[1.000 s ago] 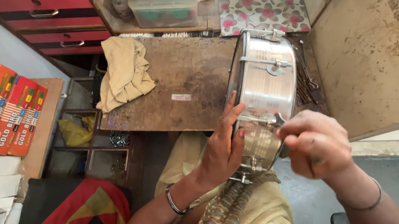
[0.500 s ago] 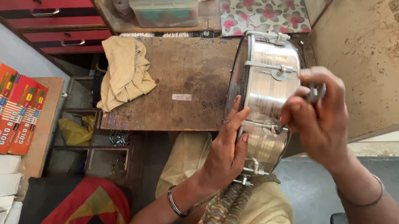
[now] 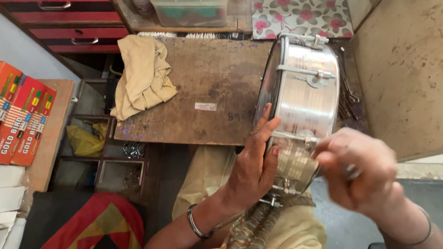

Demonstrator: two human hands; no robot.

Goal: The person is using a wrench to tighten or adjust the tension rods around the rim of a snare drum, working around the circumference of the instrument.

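A shiny metal snare drum [image 3: 304,95] stands on its edge on my lap, its top leaning against a worn wooden bench [image 3: 204,84]. My left hand [image 3: 254,163] lies flat on the drum's skin side, with the thumb hooked over the rim to hold it steady. My right hand [image 3: 361,177] is blurred beside the lower shell, near a tension rod. Its fingers are closed on a small metal tool that I cannot make out clearly. A bangle sits on each wrist.
A tan cloth [image 3: 141,77] lies crumpled on the bench's left end. Behind it are red drawers [image 3: 63,9], a clear plastic container [image 3: 190,3] and a floral sheet [image 3: 299,9]. Orange cartons [image 3: 6,113] are stacked at left, with a yellow bag [image 3: 85,140] under the bench.
My right hand rose to the upper side of the shell, then dropped back beside the lower tension rod. My left hand and the drum have stayed in place.
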